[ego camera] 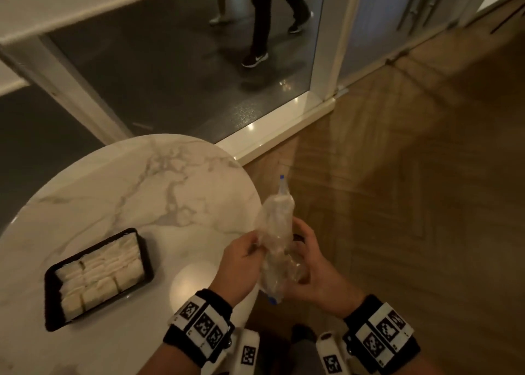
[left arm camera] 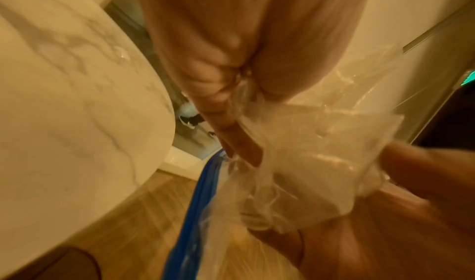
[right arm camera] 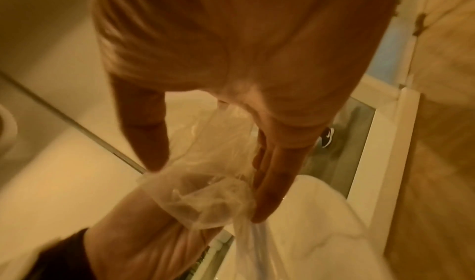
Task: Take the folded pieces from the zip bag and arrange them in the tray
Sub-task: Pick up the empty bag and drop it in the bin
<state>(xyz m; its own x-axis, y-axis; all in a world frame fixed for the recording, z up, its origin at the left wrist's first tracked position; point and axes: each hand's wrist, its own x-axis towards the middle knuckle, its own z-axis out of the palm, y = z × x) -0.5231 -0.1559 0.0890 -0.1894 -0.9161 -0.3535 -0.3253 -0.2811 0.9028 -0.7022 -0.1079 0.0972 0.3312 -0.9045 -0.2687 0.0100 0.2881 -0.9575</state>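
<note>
We hold the bag (ego camera: 277, 241) in the air just past the counter's (ego camera: 113, 192) right edge, crumpled, with one white piece showing near its top. Our left grip (ego camera: 241, 258) pinches the film; our right grip (ego camera: 309, 272) curls round the bag's lower part. The tray (ego camera: 52, 278), near the left edge, looks packed with pieces (ego camera: 99, 272). We should work that last piece toward the blue zip and keep the film from tearing.

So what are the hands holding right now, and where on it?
Both hold the crumpled zip bag: left hand pinches its left side, right hand cups its right side.
</note>
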